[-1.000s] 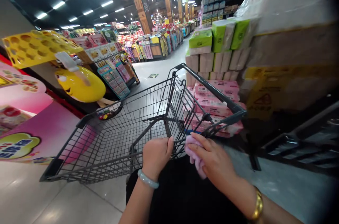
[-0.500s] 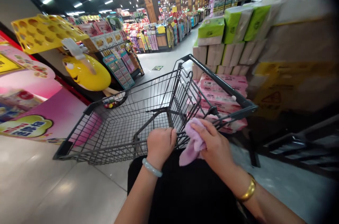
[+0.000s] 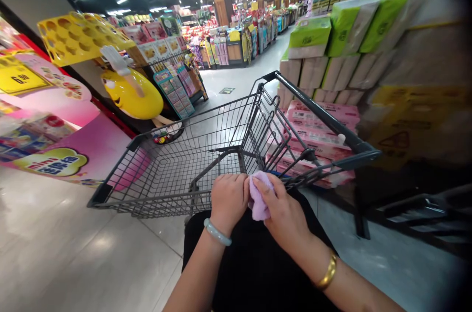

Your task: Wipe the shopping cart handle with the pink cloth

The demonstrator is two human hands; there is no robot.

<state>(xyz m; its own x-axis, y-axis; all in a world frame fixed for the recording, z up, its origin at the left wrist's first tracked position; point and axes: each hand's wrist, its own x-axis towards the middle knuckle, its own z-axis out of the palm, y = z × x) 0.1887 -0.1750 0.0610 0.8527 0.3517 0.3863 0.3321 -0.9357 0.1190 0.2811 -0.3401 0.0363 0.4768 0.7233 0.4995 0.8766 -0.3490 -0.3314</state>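
Note:
A dark wire shopping cart stands crosswise in front of me, with nothing in its basket. My left hand, with a pale bangle at the wrist, is closed over the cart's near top rail. Beside it, my right hand, wearing a gold bangle, grips a crumpled lilac cloth. The cloth touches the left hand's fingers at the rail and hides that stretch of it. The cart's handle bar slants away on the right.
Stacked pink and green tissue packs stand against the cart's right side. On the left are a pink promotional display and a yellow cartoon figure. Store shelves line the background, and a metal rack is at lower right.
My right hand has moved left with the cloth, up against my left hand, and the cloth is more bunched up. The surroundings have shifted slightly right in view.

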